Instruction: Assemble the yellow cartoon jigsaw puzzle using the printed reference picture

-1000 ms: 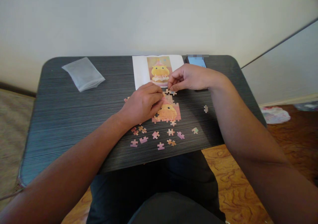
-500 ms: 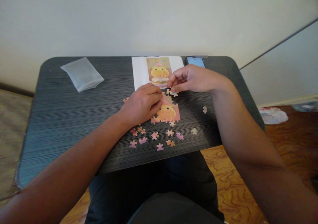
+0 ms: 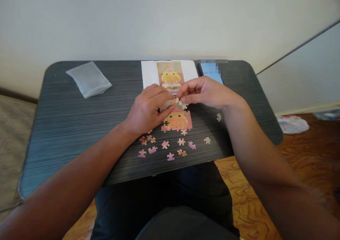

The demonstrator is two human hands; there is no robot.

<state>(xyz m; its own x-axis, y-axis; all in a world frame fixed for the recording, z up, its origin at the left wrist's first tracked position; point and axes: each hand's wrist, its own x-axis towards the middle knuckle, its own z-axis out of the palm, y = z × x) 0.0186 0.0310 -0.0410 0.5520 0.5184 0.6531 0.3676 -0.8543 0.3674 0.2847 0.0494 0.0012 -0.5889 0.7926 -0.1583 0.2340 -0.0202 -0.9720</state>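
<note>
My right hand (image 3: 203, 93) pinches a small strip of joined puzzle pieces (image 3: 182, 104) between thumb and fingers, just above the top of the partly assembled jigsaw puzzle (image 3: 177, 120). My left hand (image 3: 151, 105) is over the puzzle's upper left, palm down, with thumb and fingers apart; its fingertips reach close to the strip. Whether they touch it I cannot tell. The puzzle shows a yellow figure with blue eyes, and part of it is hidden under the left hand. Several loose puzzle pieces (image 3: 165, 145) lie in front of it.
Behind the puzzle lies a white sheet with a printed picture (image 3: 150, 75). A phone (image 3: 211, 73) with a lit screen is to its right. On the left rests a clear plastic bag (image 3: 89, 79). One loose piece (image 3: 219, 117) sits near my right forearm. The dark table (image 3: 77, 126) meets a wall.
My right hand has brought the strip left and slightly down over the puzzle's top. My left hand has shifted a little left, its thumb and fingers spreading. More of the phone shows.
</note>
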